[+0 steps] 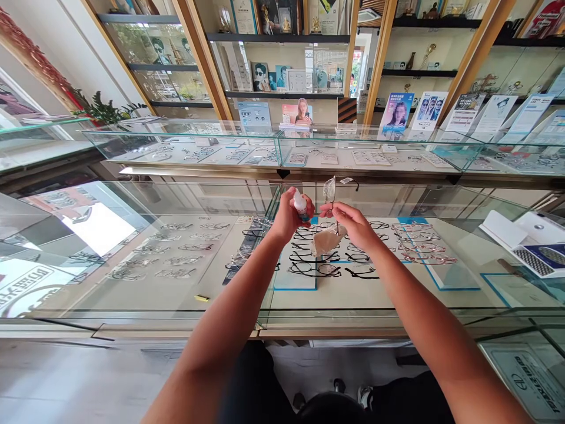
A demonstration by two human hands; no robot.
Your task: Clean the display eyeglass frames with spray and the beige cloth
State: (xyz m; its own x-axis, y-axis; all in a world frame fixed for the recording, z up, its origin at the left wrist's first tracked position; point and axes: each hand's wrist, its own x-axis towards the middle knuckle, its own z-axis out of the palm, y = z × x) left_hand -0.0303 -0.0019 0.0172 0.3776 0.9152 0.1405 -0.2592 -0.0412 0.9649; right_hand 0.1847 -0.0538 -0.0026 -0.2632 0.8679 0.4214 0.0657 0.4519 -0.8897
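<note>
Glass tops the surface (145, 294) under both hands. The left hand (289, 217) is closed round a small spray bottle (301, 204), its nozzle turned toward the glasses (330, 189). The right hand (353, 224) pinches these by the frame and holds them upright above the surface. A pale cloth (326, 240) hangs loose from that same hand, so I judge the spraying is in hand and the wiping not yet done. Rows of frames (309, 268) lie inside the case below. Beyond stands a second glass counter (220, 144), then shelves (282, 94) with leaflets (397, 112). A white box (521, 235) sits at right.
</note>
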